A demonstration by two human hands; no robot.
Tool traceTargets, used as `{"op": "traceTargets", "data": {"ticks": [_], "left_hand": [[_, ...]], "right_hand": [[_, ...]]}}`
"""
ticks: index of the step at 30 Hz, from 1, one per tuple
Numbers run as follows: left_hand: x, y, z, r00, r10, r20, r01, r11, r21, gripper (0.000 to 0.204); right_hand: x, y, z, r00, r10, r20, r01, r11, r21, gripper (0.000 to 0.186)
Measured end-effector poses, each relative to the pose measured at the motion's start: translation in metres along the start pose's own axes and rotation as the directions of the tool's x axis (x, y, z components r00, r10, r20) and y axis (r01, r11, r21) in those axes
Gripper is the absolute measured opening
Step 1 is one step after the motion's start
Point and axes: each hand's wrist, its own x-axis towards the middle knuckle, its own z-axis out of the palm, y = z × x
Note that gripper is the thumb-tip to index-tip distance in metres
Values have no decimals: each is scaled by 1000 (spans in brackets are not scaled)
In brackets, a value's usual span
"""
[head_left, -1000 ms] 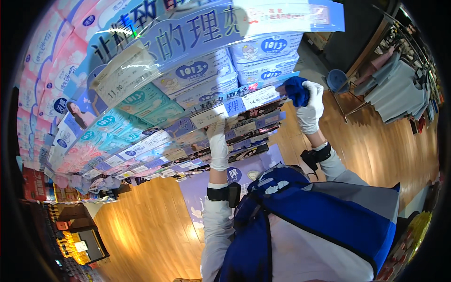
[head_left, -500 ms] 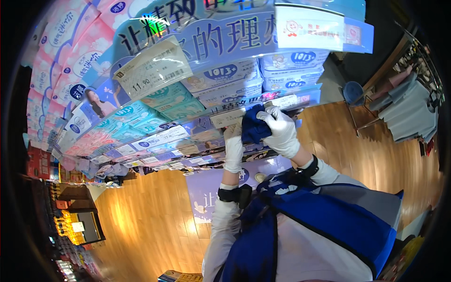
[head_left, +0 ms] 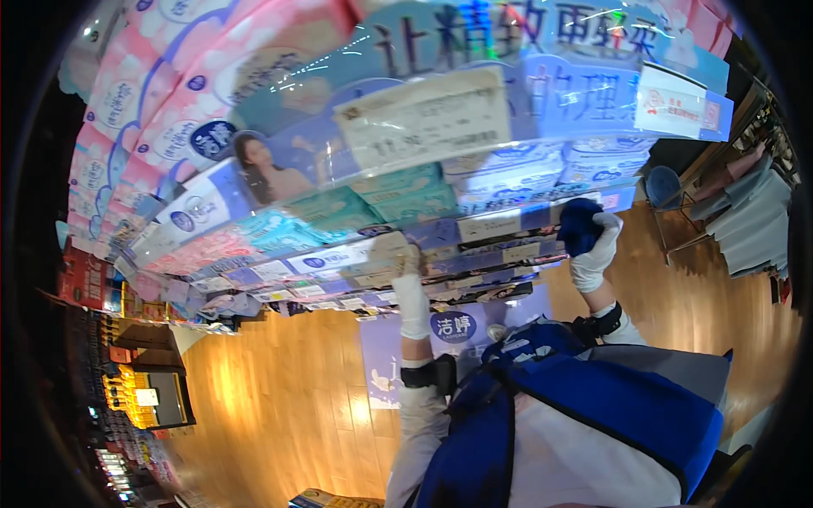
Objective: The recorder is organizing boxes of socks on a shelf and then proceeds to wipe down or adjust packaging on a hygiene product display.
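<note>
My right hand [head_left: 598, 252], in a white glove, is closed on a dark blue cloth [head_left: 578, 224] at the right end of a shelf's front strip [head_left: 489, 225]. My left hand [head_left: 410, 286], also gloved, reaches up to a strip farther left; its fingers are blurred and hard to make out against the labels. Stacked white-and-blue packs [head_left: 512, 173] and teal packs [head_left: 385, 199] lie on the shelf behind the strips, under a larger curved header board [head_left: 559, 93] with a price tag on it.
Pink packs [head_left: 114, 118] fill the upper left. Grey garments [head_left: 745, 220] hang on a rail at the right, beside a blue round object [head_left: 663, 186]. A yellow display [head_left: 135, 398] stands low left on the wooden floor [head_left: 271, 406], with a purple panel [head_left: 381, 356] below the shelves.
The cloth in my right hand moved left to near my left hand, then back out rightward. The view has shifted, with the shelves now farther right and the header board larger.
</note>
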Motion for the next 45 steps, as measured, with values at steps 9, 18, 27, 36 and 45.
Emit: {"op": "traceTargets", "data": {"ticks": [9, 18, 27, 36, 45], "left_hand": [[9, -1, -3, 963, -173, 207, 177, 984, 0, 20], [32, -8, -59, 978, 40, 204, -109, 934, 341, 39], [48, 13, -90, 998, 39, 56, -36, 998, -57, 20], [52, 9, -83, 999, 48, -3, -48, 996, -76, 21], [58, 15, -114, 995, -35, 91, 30, 998, 60, 24]], "right_hand": [[-34, -78, 67, 906, -206, 371, 264, 958, -114, 41], [3, -84, 24, 931, -192, 310, 288, 909, -302, 41], [-20, -55, 43, 997, -75, 4, 66, 854, -516, 51], [-68, -118, 114, 886, -133, 444, 279, 918, -282, 50], [-15, -138, 66, 675, -33, 737, 283, 934, -217, 36]]}}
